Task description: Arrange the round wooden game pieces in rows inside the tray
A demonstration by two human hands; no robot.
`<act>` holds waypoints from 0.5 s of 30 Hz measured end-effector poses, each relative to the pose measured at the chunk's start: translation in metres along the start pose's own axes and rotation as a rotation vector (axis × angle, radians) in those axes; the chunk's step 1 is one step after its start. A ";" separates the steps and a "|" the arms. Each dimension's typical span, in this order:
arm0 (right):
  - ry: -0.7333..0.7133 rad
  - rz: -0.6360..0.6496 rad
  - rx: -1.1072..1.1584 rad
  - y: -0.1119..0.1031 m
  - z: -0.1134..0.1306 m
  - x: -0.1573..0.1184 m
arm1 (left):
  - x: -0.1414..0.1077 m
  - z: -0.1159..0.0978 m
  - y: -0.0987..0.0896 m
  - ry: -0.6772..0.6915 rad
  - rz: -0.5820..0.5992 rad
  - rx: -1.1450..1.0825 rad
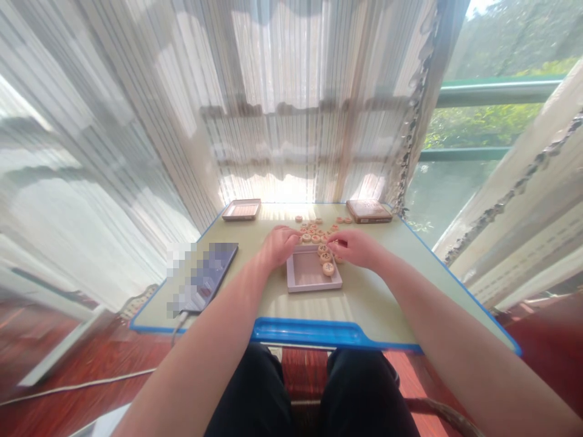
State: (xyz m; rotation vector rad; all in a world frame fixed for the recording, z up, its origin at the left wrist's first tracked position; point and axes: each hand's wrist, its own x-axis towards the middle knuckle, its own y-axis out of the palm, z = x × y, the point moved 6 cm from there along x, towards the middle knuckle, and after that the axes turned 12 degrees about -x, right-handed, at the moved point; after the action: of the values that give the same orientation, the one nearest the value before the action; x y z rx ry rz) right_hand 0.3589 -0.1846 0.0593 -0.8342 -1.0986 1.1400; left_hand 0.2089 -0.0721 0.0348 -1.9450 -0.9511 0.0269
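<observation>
Round wooden xiangqi pieces [312, 230] with red and dark characters lie in a loose cluster on the pale green table. Just in front of them is a shallow open box [310, 286]. A few dark-marked pieces [328, 269] form a line along its right side. Behind the box's left rear corner, my left hand [281, 244] has its fingers curled together at the cluster's edge; whatever is between them is hidden. At the rear right corner, my right hand [355, 247] pinches thumb and fingers together at a xiangqi piece [324, 239].
A tablet [212, 276] with a cable lies at left, partly pixelated. A shallow tray [242, 209] stands at the back left and a flat brown box [368, 211] at the back right. The table has a blue edge [310, 331]; curtains hang behind it.
</observation>
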 end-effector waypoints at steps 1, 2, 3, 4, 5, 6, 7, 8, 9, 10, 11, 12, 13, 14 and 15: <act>-0.001 -0.022 -0.003 0.000 -0.002 0.001 | 0.000 0.001 0.000 0.018 0.003 -0.010; -0.003 -0.048 -0.007 -0.001 -0.004 0.001 | 0.000 0.001 0.001 0.036 0.011 -0.020; -0.006 -0.073 -0.011 -0.002 -0.007 0.002 | 0.000 0.001 0.001 0.049 0.017 -0.027; -0.008 -0.095 -0.016 -0.003 -0.009 0.003 | 0.000 0.002 0.001 0.051 0.016 -0.032; -0.008 -0.108 -0.020 -0.003 -0.011 0.003 | 0.000 0.003 0.001 0.044 0.008 -0.033; -0.005 -0.113 -0.021 -0.003 -0.013 0.004 | 0.000 0.004 0.000 0.034 -0.003 -0.032; -0.001 -0.110 -0.018 -0.002 -0.014 0.004 | 0.000 0.004 0.000 0.027 -0.011 -0.028; 0.005 -0.105 -0.011 -0.001 -0.015 0.004 | 0.000 0.004 0.000 0.024 -0.016 -0.027; 0.010 -0.101 0.001 0.000 -0.016 0.005 | 0.000 0.003 0.000 0.024 -0.017 -0.034; 0.015 -0.098 0.015 0.001 -0.017 0.005 | 0.000 0.003 0.000 0.025 -0.011 -0.050; 0.018 -0.093 0.028 0.002 -0.017 0.005 | 0.000 0.002 0.001 0.024 -0.003 -0.073; 0.019 -0.088 0.038 0.003 -0.016 0.005 | 0.000 0.002 0.002 0.020 0.007 -0.097; 0.017 -0.082 0.045 0.004 -0.016 0.005 | 0.000 0.003 0.003 0.015 0.016 -0.117; 0.015 -0.076 0.049 0.005 -0.016 0.005 | 0.000 0.004 0.004 0.004 0.016 -0.126; 0.013 -0.068 0.051 0.007 -0.016 0.006 | 0.000 0.004 0.004 -0.004 0.005 -0.124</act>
State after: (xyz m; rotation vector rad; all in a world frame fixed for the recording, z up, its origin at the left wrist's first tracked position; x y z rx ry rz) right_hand 0.3728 -0.1772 0.0500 -0.7582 -1.0757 1.0995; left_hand 0.2096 -0.0695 0.0297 -2.0612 -0.9705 -0.0255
